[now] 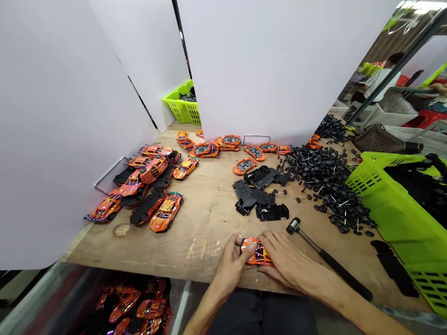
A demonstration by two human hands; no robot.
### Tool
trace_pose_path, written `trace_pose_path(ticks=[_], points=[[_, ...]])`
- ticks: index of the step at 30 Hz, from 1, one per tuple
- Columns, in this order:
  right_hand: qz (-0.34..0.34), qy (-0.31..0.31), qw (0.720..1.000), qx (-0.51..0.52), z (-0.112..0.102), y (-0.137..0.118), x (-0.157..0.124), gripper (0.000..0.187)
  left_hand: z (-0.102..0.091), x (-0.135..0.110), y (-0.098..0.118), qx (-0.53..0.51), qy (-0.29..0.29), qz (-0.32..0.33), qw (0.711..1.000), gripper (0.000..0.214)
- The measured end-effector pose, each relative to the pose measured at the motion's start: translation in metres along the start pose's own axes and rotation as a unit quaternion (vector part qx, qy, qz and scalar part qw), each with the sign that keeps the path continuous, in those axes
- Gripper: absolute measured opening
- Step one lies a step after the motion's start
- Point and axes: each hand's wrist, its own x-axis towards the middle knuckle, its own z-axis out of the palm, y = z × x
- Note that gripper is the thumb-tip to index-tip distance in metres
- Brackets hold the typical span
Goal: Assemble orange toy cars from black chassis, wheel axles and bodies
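Fingers (268, 243) of both hands close together on an orange toy car (260, 255), clamping it from either side. Left hand (232, 265) and right hand (289, 256) slant inward, palms down, around the car; a mallet (296, 227) lies near the car, black car chassis (254, 195) farther beyond it.

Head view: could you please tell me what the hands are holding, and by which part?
An orange toy car body, held by its ends: left hand on one, right hand the other.
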Motion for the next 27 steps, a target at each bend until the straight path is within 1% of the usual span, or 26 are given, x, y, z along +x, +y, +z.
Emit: trace_pose_path(ticks=[3, 5, 7, 8, 10, 12, 13, 15, 16, 18, 20, 22, 25, 27], points=[[-0.025, 0.056, 0.995, -0.077, 0.017, -0.001, -0.002, 0.069, 0.002, 0.003, -0.004, 0.012, 0.032, 0.002, 0.999, 0.061], [-0.021, 0.081, 0.99, -0.111, 0.024, -0.004, -0.001, 0.069, 0.003, 0.005, -0.008, 0.022, 0.047, 0.009, 0.999, 0.061], [-0.006, 0.079, 0.99, -0.114, 0.021, -0.007, 0.001, 0.064, 0.003, 0.006, -0.01, 0.027, 0.052, 0.024, 0.998, 0.061], [-0.004, 0.069, 0.993, -0.097, 0.015, -0.007, 0.003, 0.063, 0.002, 0.005, -0.011, 0.035, 0.053, 0.037, 0.997, 0.059], [0.006, 0.053, 0.998, -0.028, -0.001, -0.004, 0.003, 0.06, 0.0, 0.003, -0.008, 0.063, 0.05, 0.078, 0.994, 0.053], [0.043, 0.059, 0.994, 0.08, -0.017, 0.002, -0.003, 0.049, -0.003, -0.001, -0.003, 0.087, 0.012, 0.118, 0.989, 0.044], [0.066, 0.073, 0.985, 0.142, -0.021, 0.005, -0.007, 0.041, -0.005, -0.002, 0.0, 0.096, -0.021, 0.132, 0.986, 0.041], [0.103, 0.113, 0.953, 0.263, -0.021, 0.01, -0.018, 0.028, -0.005, -0.005, 0.005, 0.125, -0.092, 0.157, 0.975, 0.04], [0.112, 0.135, 0.934, 0.312, -0.017, 0.011, -0.024, 0.024, -0.005, -0.005, 0.006, 0.153, -0.12, 0.17, 0.966, 0.038], [0.125, 0.178, 0.9, 0.377, -0.004, 0.011, -0.034, 0.021, -0.001, -0.005, 0.007, 0.232, -0.154, 0.195, 0.941, 0.034], [0.15, 0.203, 0.875, 0.413, 0.008, 0.011, -0.04, 0.02, 0.004, -0.004, 0.004, 0.298, -0.152, 0.21, 0.919, 0.03], [0.177, 0.198, 0.85, 0.454, 0.014, 0.011, -0.042, 0.024, 0.009, -0.003, -0.001, 0.337, -0.129, 0.219, 0.907, 0.027], [0.196, 0.174, 0.819, 0.511, 0.014, 0.013, -0.04, 0.029, 0.013, -0.003, -0.006, 0.369, -0.107, 0.25, 0.889, 0.023], [0.195, 0.179, 0.812, 0.52, 0.012, 0.013, -0.038, 0.027, 0.013, -0.003, -0.005, 0.386, -0.112, 0.274, 0.874, 0.022]])
